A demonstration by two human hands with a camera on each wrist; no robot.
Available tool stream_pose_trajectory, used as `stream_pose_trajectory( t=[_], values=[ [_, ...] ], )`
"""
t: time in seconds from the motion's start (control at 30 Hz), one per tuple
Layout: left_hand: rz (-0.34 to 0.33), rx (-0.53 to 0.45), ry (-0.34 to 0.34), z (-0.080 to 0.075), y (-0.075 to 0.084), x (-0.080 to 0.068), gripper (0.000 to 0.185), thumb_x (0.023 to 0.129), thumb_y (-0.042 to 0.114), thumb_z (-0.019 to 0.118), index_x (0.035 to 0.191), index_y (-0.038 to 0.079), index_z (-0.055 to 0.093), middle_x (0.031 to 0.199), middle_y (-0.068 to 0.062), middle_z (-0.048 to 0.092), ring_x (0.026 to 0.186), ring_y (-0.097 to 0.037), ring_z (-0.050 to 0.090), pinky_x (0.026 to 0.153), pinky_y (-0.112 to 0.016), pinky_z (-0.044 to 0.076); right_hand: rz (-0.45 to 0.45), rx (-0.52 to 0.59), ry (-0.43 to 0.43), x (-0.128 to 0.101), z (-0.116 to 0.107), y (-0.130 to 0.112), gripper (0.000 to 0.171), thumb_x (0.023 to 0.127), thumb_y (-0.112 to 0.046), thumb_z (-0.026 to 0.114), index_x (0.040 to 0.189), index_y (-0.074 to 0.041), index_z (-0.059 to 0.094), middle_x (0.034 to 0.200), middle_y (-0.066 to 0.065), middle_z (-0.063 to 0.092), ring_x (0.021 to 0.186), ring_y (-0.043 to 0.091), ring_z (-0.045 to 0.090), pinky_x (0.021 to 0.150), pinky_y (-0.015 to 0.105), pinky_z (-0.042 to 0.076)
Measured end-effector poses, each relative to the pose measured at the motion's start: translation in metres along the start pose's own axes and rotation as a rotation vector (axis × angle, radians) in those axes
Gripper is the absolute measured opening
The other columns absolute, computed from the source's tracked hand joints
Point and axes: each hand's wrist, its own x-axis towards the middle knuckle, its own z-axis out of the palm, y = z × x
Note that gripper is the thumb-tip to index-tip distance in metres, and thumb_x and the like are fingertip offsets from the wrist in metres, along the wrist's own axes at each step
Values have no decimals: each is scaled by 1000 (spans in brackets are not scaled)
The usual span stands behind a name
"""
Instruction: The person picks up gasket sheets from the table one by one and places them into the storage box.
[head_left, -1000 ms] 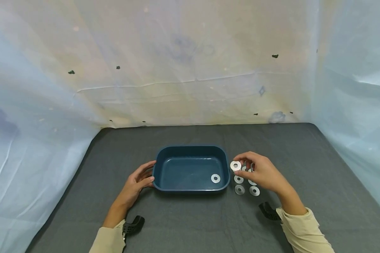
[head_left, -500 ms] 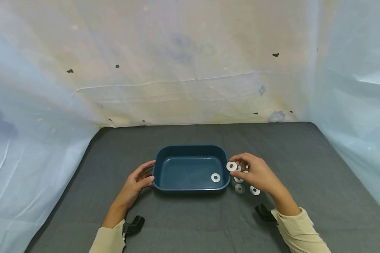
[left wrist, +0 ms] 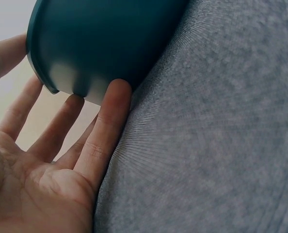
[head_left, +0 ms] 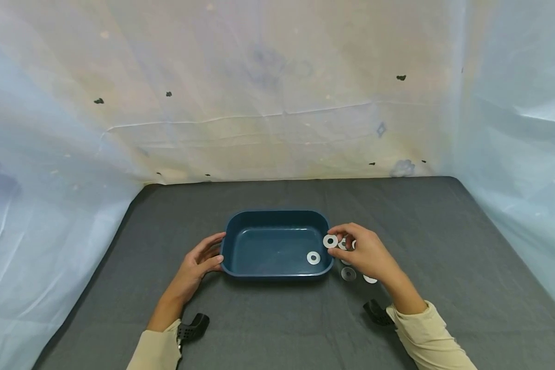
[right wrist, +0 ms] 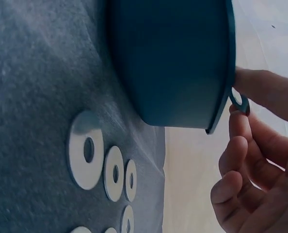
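Note:
A dark teal tub [head_left: 270,257] rests on the grey cloth between the hands. My left hand [head_left: 195,267] touches its left end, with fairly straight fingertips [left wrist: 117,94] against the outer wall and the thumb by the rim. My right hand [head_left: 367,253] pinches a flat metal washer [head_left: 326,242] between thumb and forefinger, right at the tub's right rim. In the right wrist view this washer [right wrist: 242,103] appears edge-on beside the rim. Inside the tub, near its right front corner, lies another washer [head_left: 309,258].
Several more washers [right wrist: 77,162] lie on the cloth just right of the tub, partly hidden under my right hand in the head view. A pale patterned sheet [head_left: 268,103] hangs behind the table, with light blue sheeting [head_left: 518,169] at the sides.
My right hand has moved left with the pinched washer, from above the loose washers to the tub's right rim. My left hand has stayed at the tub's left end.

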Motion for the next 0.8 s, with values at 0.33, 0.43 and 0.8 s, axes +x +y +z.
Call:
stream_pose_trajectory(
  t=[0.33,0.43,0.8],
  values=[
    [2,-12,-12,2,-1,3,54,101,8,55,152,6,36,151,-21,40,124,-9,58,86,-30,58,44,-3,78,-3,4,-1,35,85,-22,79,119,-16,70,97,3,64,73,11,50,57,25,40],
    [21,-35,-22,1,-1,3,54,101,5,54,152,4,35,151,-23,39,124,-9,58,85,-31,58,40,-2,88,-3,4,-2,35,86,-22,79,119,-15,70,96,2,64,72,9,50,57,24,39],
    [42,-45,-36,-3,-1,1,54,101,3,53,152,2,34,147,-7,48,123,-8,59,84,-31,58,75,29,87,-3,11,-4,34,86,-19,78,120,-15,70,94,0,62,70,10,49,57,24,39]
  ],
)
